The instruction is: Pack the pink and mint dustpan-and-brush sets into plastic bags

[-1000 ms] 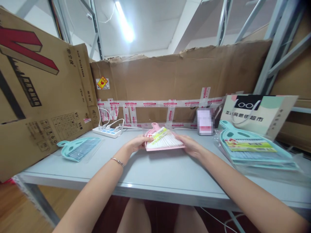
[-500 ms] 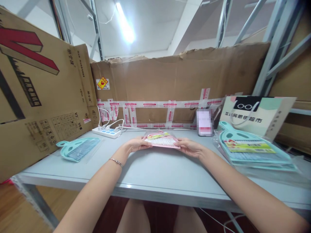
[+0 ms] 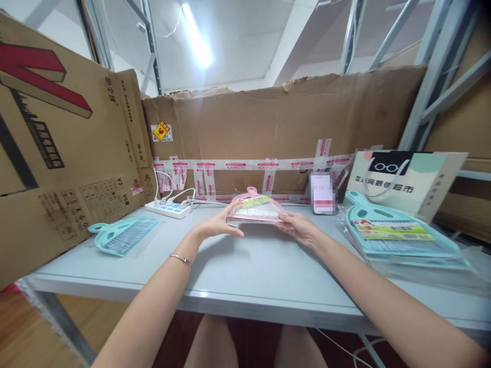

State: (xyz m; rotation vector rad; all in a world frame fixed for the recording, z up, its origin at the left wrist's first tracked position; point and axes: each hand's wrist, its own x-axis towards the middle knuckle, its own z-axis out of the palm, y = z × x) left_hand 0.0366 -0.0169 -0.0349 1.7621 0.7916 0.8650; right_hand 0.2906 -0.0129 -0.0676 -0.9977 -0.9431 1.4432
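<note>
A pink dustpan and brush set in clear wrapping is held up over the middle of the table, its handle loop toward the back. White bristles and a yellow-green label show on it. My right hand grips its right corner, thumb on top. At the left edge, my left hand has thumb and fingers spread apart; its fingertips are beside or against the set, and I cannot tell whether they touch. A bracelet circles my left wrist.
On the grey table, a wrapped turquoise dustpan set lies left and stacked turquoise sets lie right. Behind are a power strip, a phone and a paper bag. Large cardboard boxes wall the back and left.
My left hand has loosened from the pink set, its thumb dropping away from the edge. The set's handle end has tilted up into view. My right hand keeps its hold.
</note>
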